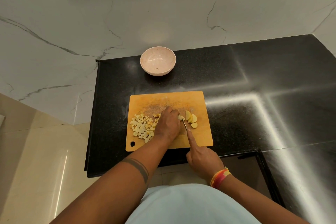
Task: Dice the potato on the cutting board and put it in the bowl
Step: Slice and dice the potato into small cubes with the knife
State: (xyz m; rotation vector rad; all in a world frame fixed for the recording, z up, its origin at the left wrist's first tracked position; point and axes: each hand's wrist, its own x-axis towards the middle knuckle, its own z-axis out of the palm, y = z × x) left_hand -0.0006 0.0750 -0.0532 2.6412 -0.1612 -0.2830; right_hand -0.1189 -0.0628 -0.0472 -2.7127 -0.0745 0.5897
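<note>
Left hand [168, 123] curled down over the potato piece [180, 117] at mid cutting board [169, 121], pinning it; right hand [201, 158] gripping the knife [185, 124], forefinger laid along the spine, blade running away from the body just right of the left knuckles. Three uncut slices [191, 119] just right of the blade, nearer the right hand; one heap of dice [142, 127] to the left, too many to count. One bowl [157, 63] well beyond the board on the desk [236, 82], no dice in it.
</note>
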